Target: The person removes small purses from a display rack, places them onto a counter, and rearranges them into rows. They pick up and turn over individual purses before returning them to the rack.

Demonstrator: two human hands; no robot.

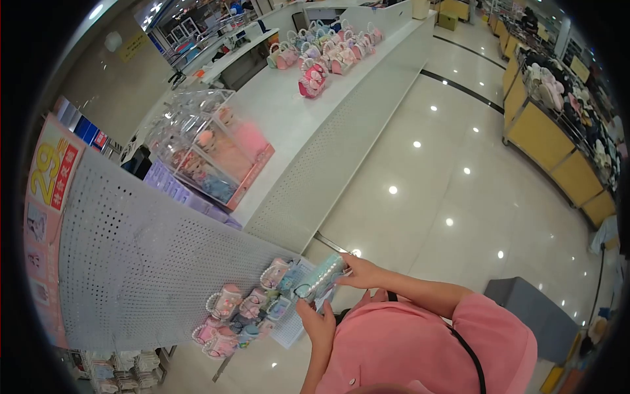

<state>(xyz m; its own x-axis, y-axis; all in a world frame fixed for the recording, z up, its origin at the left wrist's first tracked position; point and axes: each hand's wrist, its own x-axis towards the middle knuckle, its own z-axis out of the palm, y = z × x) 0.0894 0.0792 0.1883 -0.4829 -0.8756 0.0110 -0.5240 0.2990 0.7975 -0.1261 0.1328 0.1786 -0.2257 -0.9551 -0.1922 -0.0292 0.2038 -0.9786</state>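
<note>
A mint-green bag (326, 270) with a row of pearl-like beads is between my two hands. My right hand (357, 270) grips its upper right end. At the lower left end, my left hand (316, 320) pinches the bag beside a thin dark loop; some of its fingertips are hidden. Beneath the bag is a printed white sheet (287, 335). Just left of my hands, a cluster of small pink and blue bags (252, 303) with bead handles hangs at a perforated white panel (151, 256).
A white counter (282, 108) carries small bead-handled bags (341, 52) and a clear case of dolls (213, 154). Yellow bins (541, 131) of goods line the right side. A grey box (535, 318) stands on the shiny floor (426, 171) behind my right arm.
</note>
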